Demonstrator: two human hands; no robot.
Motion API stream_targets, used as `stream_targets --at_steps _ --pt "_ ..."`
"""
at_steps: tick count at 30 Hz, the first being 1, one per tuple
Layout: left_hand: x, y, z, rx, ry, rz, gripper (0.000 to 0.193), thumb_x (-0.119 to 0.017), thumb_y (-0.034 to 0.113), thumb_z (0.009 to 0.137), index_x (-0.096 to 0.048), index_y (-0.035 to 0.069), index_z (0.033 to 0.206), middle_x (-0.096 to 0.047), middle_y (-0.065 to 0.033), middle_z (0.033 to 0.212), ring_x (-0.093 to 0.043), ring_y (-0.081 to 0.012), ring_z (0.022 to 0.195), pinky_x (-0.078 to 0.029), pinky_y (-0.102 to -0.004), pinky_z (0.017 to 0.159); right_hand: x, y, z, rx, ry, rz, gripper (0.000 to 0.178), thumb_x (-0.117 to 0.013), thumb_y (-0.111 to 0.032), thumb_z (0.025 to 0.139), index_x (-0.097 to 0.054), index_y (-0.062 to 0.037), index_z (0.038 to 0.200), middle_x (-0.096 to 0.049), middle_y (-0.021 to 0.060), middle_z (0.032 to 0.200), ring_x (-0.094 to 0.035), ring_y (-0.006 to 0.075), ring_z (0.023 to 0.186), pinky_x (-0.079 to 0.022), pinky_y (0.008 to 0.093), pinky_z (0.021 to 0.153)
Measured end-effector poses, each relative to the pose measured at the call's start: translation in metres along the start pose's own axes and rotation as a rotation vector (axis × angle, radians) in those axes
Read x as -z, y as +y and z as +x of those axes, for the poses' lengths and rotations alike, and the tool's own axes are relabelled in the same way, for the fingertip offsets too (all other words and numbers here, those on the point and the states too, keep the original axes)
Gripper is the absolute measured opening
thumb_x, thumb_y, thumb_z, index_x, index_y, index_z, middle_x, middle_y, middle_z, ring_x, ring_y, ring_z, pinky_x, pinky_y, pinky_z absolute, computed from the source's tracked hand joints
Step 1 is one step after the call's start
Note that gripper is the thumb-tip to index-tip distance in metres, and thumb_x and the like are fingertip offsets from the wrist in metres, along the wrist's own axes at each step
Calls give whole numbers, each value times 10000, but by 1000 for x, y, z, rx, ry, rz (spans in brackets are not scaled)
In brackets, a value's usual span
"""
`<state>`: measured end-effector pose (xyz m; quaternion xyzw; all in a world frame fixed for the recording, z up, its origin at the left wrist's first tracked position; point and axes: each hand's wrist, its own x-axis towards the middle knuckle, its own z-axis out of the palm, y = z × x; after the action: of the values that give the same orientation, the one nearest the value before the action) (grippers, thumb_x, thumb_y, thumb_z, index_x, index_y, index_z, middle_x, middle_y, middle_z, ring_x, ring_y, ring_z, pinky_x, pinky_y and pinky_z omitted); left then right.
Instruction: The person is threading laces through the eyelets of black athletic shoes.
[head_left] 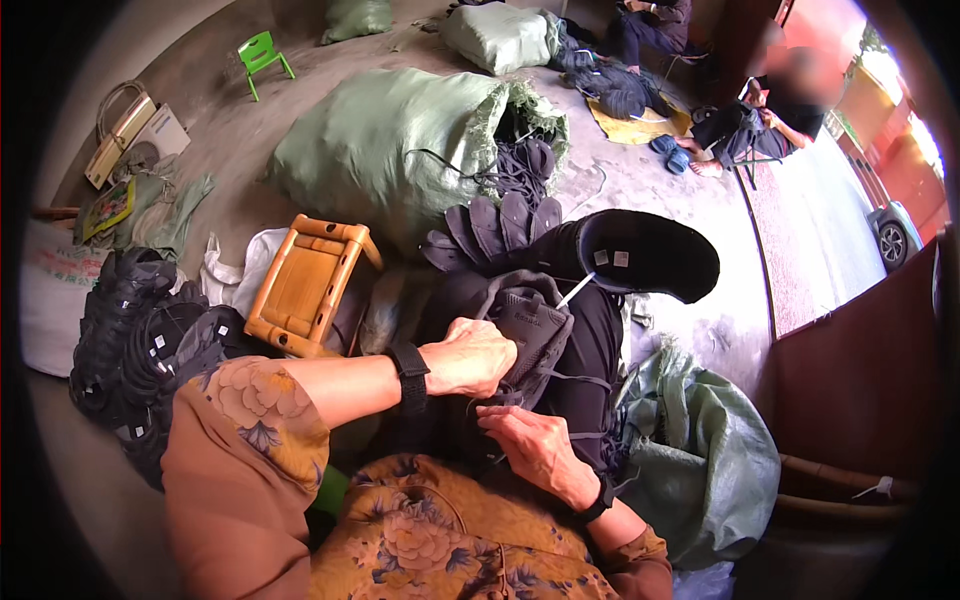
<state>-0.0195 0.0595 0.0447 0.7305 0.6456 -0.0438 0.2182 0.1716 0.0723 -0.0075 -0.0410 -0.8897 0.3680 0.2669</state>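
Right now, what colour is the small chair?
Small chair: bright green, seen best in the head view.

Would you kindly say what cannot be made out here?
Head view:
Whatever the left hand may hold: hidden by its fingers.
Anything the right hand may pinch: too small and dark.
Depths of the big sack: hidden by its wall.
Head of the topmost person: cut off by the top edge.

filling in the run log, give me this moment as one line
left hand: curled at black shoe upper; right hand: fingers together, close by; grip: unclear for both; bamboo stool: forward left
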Motion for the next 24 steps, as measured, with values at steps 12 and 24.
stream_targets --at_steps 12,24 --pt "5 -19 -17 -194 324 -1182 128 -608 120 916 -700 34 895 -585 -55 1139 -537 -140 1072 -436 -307 921 19 8 3 -415 183 467 163 -563 -21 938 -609 -15 1094 -718 92 892 -646 120 618 -530 241 579" --pt "-36 -21 -18 -196 420 -1154 175 -473 67 983 -531 32 1145 -625 -60 1070 -591 -145 1060 -470 -312 937 83 1 39 -639 418 919 258 -543 -209 987 -584 13 1112 -623 55 747 -614 126 625 -514 240 605"
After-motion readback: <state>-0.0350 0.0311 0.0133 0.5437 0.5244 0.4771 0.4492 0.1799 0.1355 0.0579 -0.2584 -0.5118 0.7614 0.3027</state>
